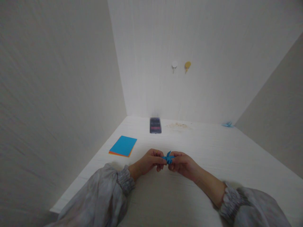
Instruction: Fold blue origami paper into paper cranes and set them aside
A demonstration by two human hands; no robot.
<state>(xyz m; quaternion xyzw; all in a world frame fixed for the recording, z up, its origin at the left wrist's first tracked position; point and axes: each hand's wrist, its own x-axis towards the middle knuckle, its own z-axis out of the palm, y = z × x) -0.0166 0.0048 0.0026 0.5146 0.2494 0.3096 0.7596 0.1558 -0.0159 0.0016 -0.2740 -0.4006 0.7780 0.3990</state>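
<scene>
A small folded blue paper figure (169, 158) is held up between my two hands, above the white table. One thin pointed flap stands up from its top. My left hand (155, 160) pinches its left side between thumb and fingers; a ring shows on one finger. On the other side, my right hand (181, 162) grips the right part with thumb and forefinger. The fingertips cover both ends of the paper, so its whole shape is partly hidden.
Left of my hands lies a stack of coloured paper (123, 146), blue on top with orange edges below. A dark, blurred phone-like object (155, 125) rests near the back wall. A light blue folded paper piece (228, 124) sits in the far right corner. Two hooks (174, 64) (187, 65) hang on the wall.
</scene>
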